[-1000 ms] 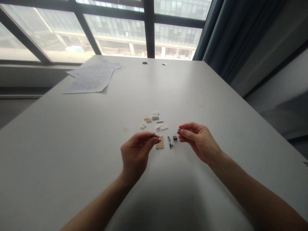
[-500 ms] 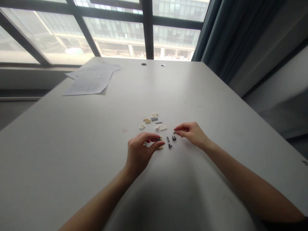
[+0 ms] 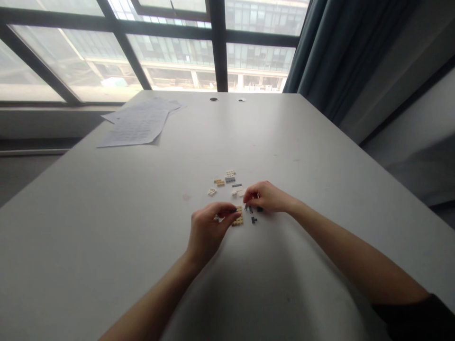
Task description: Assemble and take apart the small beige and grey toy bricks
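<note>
My left hand (image 3: 209, 226) is closed, thumb and forefinger pinching a small dark toy brick (image 3: 234, 210) just over a tan studded plate (image 3: 239, 221). The fingers cover much of both. To the right of it, my right hand (image 3: 268, 196) is also closed, with a small grey toy brick (image 3: 246, 207) at its fingertips. Below those fingers lie a grey piece (image 3: 250, 210) and a black brick (image 3: 259, 209), partly hidden. A dark piece with a side knob (image 3: 253, 220) rests nearer to me.
Beyond my hands are a cream studded plate (image 3: 231, 173), tan bricks (image 3: 219, 182), a grey brick (image 3: 230, 180), a thin grey strip (image 3: 236, 185) and a white piece (image 3: 212, 192). Printed sheets (image 3: 135, 125) lie at the far left of the white table (image 3: 106, 213).
My right hand has moved left with the grey brick, close to my left hand and over the loose dark pieces. My left hand keeps its pinch; more of the tan plate shows.
</note>
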`<state>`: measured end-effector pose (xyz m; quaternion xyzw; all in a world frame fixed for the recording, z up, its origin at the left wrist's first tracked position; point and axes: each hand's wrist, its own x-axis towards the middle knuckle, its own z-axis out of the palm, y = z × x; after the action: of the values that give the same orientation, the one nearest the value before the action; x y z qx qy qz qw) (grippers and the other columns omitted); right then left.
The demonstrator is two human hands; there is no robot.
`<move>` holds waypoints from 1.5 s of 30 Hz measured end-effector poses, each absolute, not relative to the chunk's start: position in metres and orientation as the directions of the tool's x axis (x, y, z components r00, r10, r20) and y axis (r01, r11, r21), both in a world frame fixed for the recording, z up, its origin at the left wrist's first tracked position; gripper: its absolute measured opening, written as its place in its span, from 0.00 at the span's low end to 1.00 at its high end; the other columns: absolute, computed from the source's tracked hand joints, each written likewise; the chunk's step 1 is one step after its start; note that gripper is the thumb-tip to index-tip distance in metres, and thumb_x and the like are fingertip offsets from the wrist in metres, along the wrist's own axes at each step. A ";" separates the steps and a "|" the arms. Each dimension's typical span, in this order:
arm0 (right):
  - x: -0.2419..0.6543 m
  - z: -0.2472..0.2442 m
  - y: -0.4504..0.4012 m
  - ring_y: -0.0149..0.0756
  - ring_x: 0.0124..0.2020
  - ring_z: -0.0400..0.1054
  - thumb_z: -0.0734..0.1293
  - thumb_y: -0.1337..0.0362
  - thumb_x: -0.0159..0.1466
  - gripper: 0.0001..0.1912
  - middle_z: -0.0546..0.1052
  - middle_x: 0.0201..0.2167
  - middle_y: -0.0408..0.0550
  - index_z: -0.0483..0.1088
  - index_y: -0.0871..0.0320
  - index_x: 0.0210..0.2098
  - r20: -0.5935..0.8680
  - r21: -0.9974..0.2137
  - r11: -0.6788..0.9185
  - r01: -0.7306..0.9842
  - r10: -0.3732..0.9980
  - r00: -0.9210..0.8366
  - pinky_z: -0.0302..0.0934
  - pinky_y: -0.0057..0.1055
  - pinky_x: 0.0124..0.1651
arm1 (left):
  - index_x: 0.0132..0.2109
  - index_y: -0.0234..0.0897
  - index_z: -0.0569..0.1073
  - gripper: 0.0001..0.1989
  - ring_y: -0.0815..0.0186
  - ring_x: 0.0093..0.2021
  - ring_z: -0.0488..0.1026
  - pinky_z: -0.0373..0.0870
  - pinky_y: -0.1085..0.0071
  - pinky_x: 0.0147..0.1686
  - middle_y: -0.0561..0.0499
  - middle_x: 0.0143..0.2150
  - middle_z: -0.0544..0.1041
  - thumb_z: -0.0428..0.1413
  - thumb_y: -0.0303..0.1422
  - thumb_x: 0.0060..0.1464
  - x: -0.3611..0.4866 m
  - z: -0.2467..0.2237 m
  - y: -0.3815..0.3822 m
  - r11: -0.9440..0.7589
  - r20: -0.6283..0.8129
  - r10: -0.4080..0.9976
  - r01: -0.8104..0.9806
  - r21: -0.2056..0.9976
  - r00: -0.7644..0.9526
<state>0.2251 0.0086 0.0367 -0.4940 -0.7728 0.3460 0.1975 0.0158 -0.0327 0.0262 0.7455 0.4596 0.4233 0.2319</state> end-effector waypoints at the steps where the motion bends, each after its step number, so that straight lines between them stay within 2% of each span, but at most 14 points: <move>1: 0.224 0.037 0.009 0.30 0.29 0.69 0.67 0.73 0.54 0.07 0.78 0.26 0.42 0.77 0.58 0.30 -0.037 -0.715 0.295 0.634 0.889 -0.456 0.60 0.24 0.34 | 0.32 0.37 0.76 0.06 0.70 0.24 0.72 0.70 0.75 0.29 0.54 0.26 0.78 0.63 0.35 0.47 0.015 0.026 -0.032 -0.472 0.420 0.880 0.490 0.732 0.222; 7: 0.223 0.036 0.012 0.30 0.29 0.67 0.67 0.73 0.55 0.08 0.76 0.27 0.43 0.77 0.58 0.32 -0.065 -0.707 0.322 0.629 0.857 -0.511 0.59 0.24 0.34 | 0.31 0.38 0.77 0.07 0.70 0.25 0.70 0.68 0.74 0.29 0.53 0.25 0.76 0.63 0.36 0.48 0.014 0.023 -0.030 -0.516 0.458 0.855 0.503 0.694 0.245; 12: 0.230 0.037 0.003 0.30 0.31 0.65 0.69 0.71 0.55 0.10 0.75 0.32 0.45 0.77 0.58 0.37 -0.008 -0.713 0.313 0.628 0.892 -0.453 0.59 0.26 0.36 | 0.32 0.38 0.77 0.07 0.70 0.25 0.70 0.68 0.74 0.29 0.54 0.25 0.75 0.63 0.37 0.48 0.013 0.022 -0.028 -0.539 0.483 0.839 0.513 0.669 0.251; 18: 0.237 0.036 -0.013 0.30 0.32 0.66 0.73 0.67 0.53 0.11 0.72 0.35 0.45 0.77 0.57 0.37 -0.016 -0.661 0.321 0.678 0.897 -0.441 0.59 0.26 0.37 | 0.31 0.38 0.77 0.08 0.69 0.25 0.70 0.68 0.73 0.30 0.54 0.25 0.75 0.64 0.38 0.47 0.013 0.019 -0.028 -0.540 0.478 0.839 0.510 0.670 0.260; 30: 0.229 0.029 -0.019 0.30 0.32 0.67 0.71 0.67 0.55 0.08 0.72 0.36 0.45 0.77 0.57 0.36 0.017 -0.635 0.279 0.721 0.937 -0.348 0.60 0.27 0.40 | 0.32 0.38 0.77 0.09 0.68 0.25 0.70 0.67 0.73 0.29 0.54 0.23 0.74 0.63 0.39 0.47 0.013 0.021 -0.028 -0.528 0.483 0.844 0.515 0.676 0.231; 38: 0.225 0.024 -0.021 0.31 0.33 0.67 0.73 0.62 0.53 0.13 0.73 0.37 0.45 0.76 0.56 0.39 0.036 -0.631 0.274 0.726 0.945 -0.325 0.59 0.29 0.41 | 0.32 0.38 0.76 0.08 0.69 0.25 0.69 0.67 0.73 0.30 0.53 0.24 0.74 0.63 0.37 0.48 0.012 0.020 -0.029 -0.532 0.482 0.843 0.505 0.680 0.239; 45: 0.220 0.022 -0.022 0.32 0.34 0.66 0.72 0.65 0.54 0.09 0.71 0.36 0.44 0.76 0.55 0.36 0.069 -0.603 0.276 0.748 0.953 -0.296 0.59 0.29 0.42 | 0.32 0.38 0.76 0.09 0.69 0.26 0.69 0.68 0.73 0.30 0.53 0.24 0.75 0.63 0.38 0.48 0.012 0.019 -0.029 -0.530 0.476 0.844 0.518 0.672 0.247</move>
<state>0.2203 -0.0224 0.0215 -0.5527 -0.7692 0.2375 0.2154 0.0118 -0.0290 0.0194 0.7656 0.4447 0.4228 0.1931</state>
